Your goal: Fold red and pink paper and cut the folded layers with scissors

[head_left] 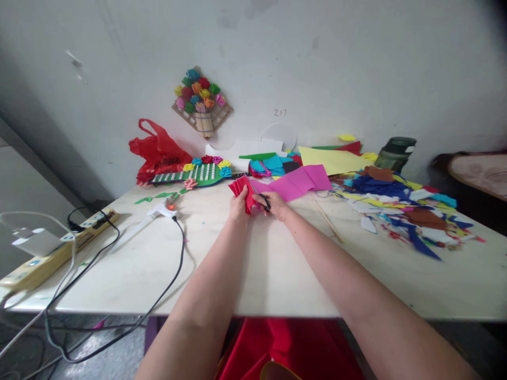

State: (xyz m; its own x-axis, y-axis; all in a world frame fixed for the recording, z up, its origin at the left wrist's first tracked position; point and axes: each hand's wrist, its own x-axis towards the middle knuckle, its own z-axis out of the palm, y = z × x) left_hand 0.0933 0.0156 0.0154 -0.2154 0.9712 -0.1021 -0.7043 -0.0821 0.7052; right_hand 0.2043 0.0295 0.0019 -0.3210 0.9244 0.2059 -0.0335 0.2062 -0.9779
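Red clothing (293,345): at the near side of the table (277,285), low between the person's arms.
Left hand (238,207): fingers pinched on red paper (238,184), held up over the tabletop.
Right hand (277,207): fingers curled round the black handles of scissors (266,202), blades angled up against that paper.
Pink sheet (297,184): just behind the hands, creased.
White glue gun (163,209): off to the person's left.
Coloured scraps (428,219): a loose heap, well to the right.
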